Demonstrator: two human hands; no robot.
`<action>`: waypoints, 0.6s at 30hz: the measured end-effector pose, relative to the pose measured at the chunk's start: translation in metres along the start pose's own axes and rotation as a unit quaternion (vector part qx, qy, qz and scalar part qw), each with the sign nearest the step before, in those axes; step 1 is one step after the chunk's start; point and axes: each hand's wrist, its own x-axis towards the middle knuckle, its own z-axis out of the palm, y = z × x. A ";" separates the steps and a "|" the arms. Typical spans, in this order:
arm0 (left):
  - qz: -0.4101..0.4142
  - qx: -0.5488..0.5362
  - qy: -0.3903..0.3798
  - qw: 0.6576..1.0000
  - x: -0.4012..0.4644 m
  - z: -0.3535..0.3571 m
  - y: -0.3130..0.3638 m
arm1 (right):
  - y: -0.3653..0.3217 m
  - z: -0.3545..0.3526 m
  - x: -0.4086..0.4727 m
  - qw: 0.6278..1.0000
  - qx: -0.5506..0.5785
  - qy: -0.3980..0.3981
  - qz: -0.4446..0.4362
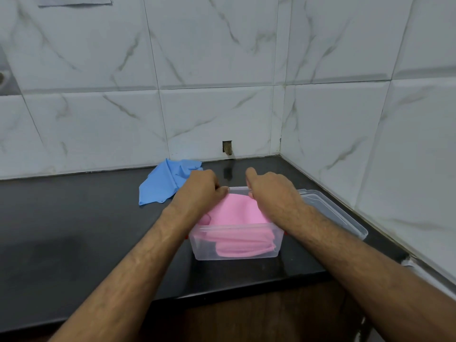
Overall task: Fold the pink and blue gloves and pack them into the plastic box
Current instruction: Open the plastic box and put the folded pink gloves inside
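The folded pink glove [237, 213] is being tucked into the plastic box [235, 253] on the bench [74, 230]: the left hand [197, 193] and the right hand [269, 191], set apart at the box's far corners, both pinch the glove. Behind the box to its left lies the blue glove [164, 182] (unfolded), likely next; the lid [338, 213] rests against the box's right side

One head-worn wide-angle view looks forward and down from close above the near desk [74, 218] edge, facing the far tiled wall [209, 70] corner.
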 end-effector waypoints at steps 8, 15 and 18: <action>0.151 0.129 0.105 0.974 -0.018 -0.020 0.004 | -0.006 -0.010 -0.006 0.995 0.098 0.008 -0.023; 0.168 0.129 -0.126 0.969 -0.028 -0.033 0.010 | -0.001 -0.013 -0.005 0.990 0.139 0.000 -0.026; 0.136 0.114 -0.176 0.968 -0.029 -0.033 0.002 | 0.001 -0.015 -0.002 0.983 0.145 -0.101 -0.050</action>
